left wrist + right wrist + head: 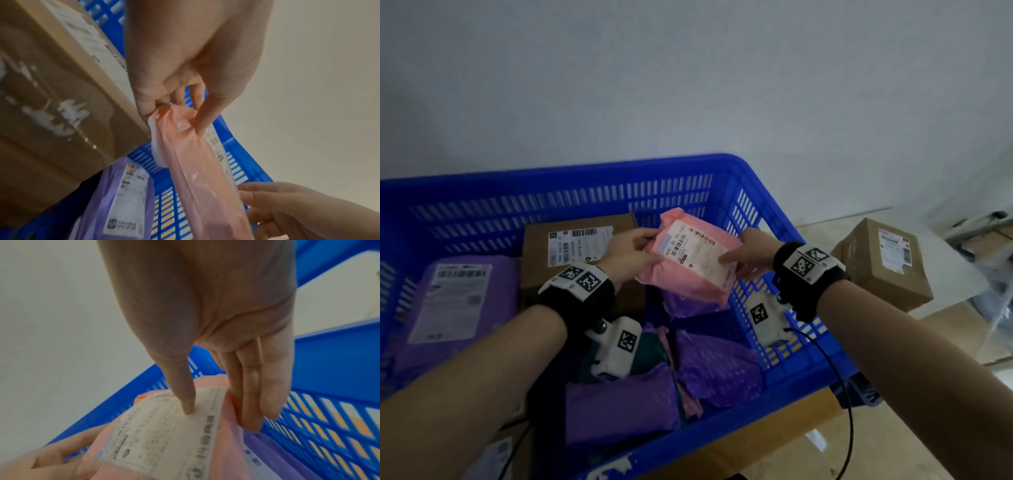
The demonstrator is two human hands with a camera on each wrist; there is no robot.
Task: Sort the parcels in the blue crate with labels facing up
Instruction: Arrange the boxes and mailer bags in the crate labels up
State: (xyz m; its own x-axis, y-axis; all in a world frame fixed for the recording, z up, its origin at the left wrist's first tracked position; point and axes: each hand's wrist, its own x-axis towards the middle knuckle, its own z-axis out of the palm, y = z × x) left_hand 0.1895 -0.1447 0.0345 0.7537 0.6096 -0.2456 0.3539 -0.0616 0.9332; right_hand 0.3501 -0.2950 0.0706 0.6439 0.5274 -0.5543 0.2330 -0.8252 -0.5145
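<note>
Head view: both hands are holding a pink parcel (690, 255) above the far right corner of the blue crate (753, 192), white label uppermost. The left hand (628, 251) is pinching its left edge; the right hand (751, 251) is gripping its right edge, thumb lying on the label. A brown box (571, 253) and a purple parcel (453, 301) are lying label-up in the crate; several purple mailers (717, 366) nearer the camera are showing no label. A second box (883, 260) is sitting outside the crate.

Left wrist view: thumb and fingers are clamping the parcel's bunched end just beside the brown box.

Right wrist view: the thumb is pressing on the label while the fingers are curling under the edge.

To place it well, both hands should probably be keeping the parcel level, lowering it flat beside the box, label unobscured, and releasing together.
</note>
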